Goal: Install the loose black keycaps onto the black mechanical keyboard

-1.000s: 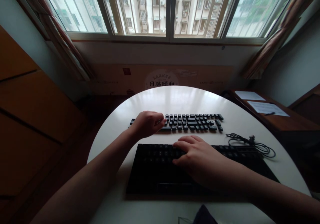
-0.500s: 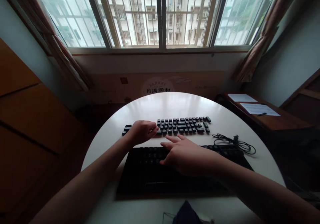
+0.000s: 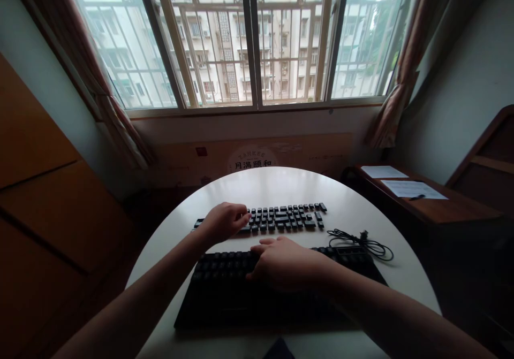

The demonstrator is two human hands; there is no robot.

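A black keyboard [image 3: 217, 305] lies near the front of the white round table [image 3: 261, 185], with keys set along its far left part. Beyond it, loose black keycaps [image 3: 281, 220] stand in rows. My left hand [image 3: 227, 222] is closed at the left part of these rows, thumb and fingers together; whatever they hold is hidden. Over the keyboard's middle is my right hand [image 3: 285, 262], palm down, its thumb apart from the outstretched fingers and the fingertips close to the top keys. Nothing shows in it, and it covers part of the keyboard.
A coiled black cable [image 3: 361, 241] lies right of the keycaps. A dark blue pointed item [image 3: 279, 350] shows at the bottom edge. To the right, papers [image 3: 413, 189] and a pen [image 3: 417, 197] rest on a brown wooden surface [image 3: 453, 209]. Behind the table is a barred window [image 3: 252, 54].
The view has tilted up, so the table sits lower in the picture. My right hand's fingers have drawn closer together over the keyboard. My left hand stays closed by the keycaps.
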